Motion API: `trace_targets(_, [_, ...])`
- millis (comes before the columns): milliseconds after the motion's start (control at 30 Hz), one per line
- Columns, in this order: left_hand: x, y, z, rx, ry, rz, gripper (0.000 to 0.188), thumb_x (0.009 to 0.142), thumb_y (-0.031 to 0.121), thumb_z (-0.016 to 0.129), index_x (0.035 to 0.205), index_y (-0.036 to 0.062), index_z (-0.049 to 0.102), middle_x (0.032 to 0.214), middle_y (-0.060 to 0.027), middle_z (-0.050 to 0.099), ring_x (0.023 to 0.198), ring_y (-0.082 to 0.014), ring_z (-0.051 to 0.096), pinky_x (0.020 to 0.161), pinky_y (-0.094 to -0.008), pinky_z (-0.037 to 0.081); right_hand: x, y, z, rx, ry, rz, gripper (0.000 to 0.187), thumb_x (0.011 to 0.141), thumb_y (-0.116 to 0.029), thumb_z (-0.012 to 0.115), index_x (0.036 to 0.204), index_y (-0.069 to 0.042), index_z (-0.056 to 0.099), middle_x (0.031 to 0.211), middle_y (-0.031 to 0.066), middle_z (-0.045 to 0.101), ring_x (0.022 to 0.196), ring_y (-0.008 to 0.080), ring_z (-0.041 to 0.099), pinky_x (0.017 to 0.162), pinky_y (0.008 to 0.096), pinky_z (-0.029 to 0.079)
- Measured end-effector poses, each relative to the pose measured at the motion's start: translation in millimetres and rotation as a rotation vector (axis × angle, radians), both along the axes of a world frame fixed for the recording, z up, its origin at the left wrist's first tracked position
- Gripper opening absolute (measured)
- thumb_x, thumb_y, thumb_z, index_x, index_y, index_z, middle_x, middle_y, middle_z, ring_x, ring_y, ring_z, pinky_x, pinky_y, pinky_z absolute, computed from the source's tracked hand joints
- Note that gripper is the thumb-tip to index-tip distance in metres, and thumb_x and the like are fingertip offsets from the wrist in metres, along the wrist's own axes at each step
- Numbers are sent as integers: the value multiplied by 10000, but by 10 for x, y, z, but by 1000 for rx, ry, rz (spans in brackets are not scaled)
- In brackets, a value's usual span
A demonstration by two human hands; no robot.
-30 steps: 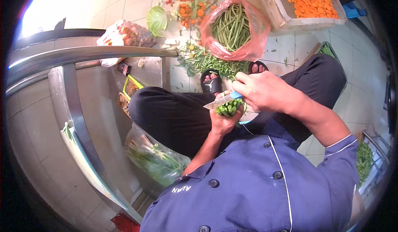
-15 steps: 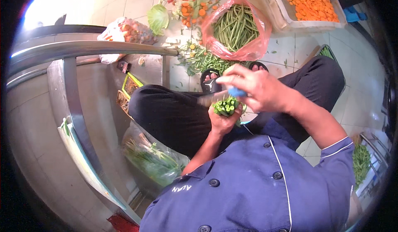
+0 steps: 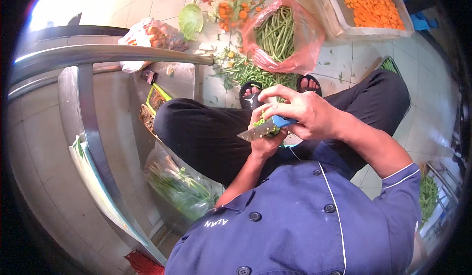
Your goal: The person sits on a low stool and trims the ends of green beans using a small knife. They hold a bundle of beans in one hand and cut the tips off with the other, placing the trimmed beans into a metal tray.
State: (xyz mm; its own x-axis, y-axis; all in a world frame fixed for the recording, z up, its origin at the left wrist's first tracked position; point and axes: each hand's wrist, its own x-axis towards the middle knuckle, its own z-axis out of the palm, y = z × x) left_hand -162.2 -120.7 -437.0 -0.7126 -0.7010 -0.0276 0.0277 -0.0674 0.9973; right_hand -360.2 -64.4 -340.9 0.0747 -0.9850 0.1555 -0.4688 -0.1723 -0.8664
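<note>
Blue-handled knife (image 3: 257,131): is being held by the right hand (image 3: 310,112), fingers curled around the handle in a narrow grip; the blade is being angled down-left across the bundle's cut ends, though contact cannot be told
Green stalk bundle (image 3: 259,122): is being clasped in the left hand (image 3: 265,146), fingers wrapped around it, between the bent knees and in front of the shirt; its lower part is being hidden
Finger risk: the left fingers are being kept just beside the blade, so a nick could be caused by the edge skidding off the smooth stalk ends
Bundle risk: ends could be left uneven, or stalks dropped, if the clasp is being loosened while the knife is being pressed
Pink plastic bag (image 3: 309,51): is being filled out by long green beans (image 3: 278,34), its mouth being spread wide
Pale tub (image 3: 339,31): orange slices (image 3: 376,4) are being held in a heap
Clear plastic bag (image 3: 199,199): leafy stalks (image 3: 169,179) are being enclosed beside the knee
White translucent bag (image 3: 132,66): orange pieces (image 3: 156,35) are being seen through its film
Wire rack (image 3: 445,189): a green leafy heap (image 3: 428,196) is being shown beside it; whether it is being contained cannot be told
</note>
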Motion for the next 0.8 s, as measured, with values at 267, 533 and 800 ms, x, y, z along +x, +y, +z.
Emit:
trace_targets(267, [-110, 35, -92, -214, 15, 45, 647, 746, 77, 853, 1303, 20, 527, 1257, -130, 616, 1113, -242, 644, 988, -389, 514, 88, 28, -111, 76, 195, -33, 459, 635, -27, 683, 1085, -110, 645, 1418, 169, 507, 893, 380, 688, 707, 447, 592])
trace_targets(533, [12, 16, -1, -395, -235, -78, 517, 744, 129, 842, 1203, 33, 626, 1260, -123, 624, 1064, -253, 695, 906, -372, 558, 116, 5, -64, 160, 119, 67, 396, 687, -73, 684, 1082, -86, 656, 1408, 196, 497, 1004, 414, 673, 803, 479, 587])
trace_targets(800, [-52, -45, 84, -147, -130, -122, 436, 756, 93, 785, 1154, 29, 618, 1194, -110, 634, 1030, -214, 673, 886, -354, 533, 99, -34, 142, 149, -33, -29, 343, 677, -78, 711, 1018, -76, 671, 1367, 170, 537, 940, 381, 700, 780, 431, 592])
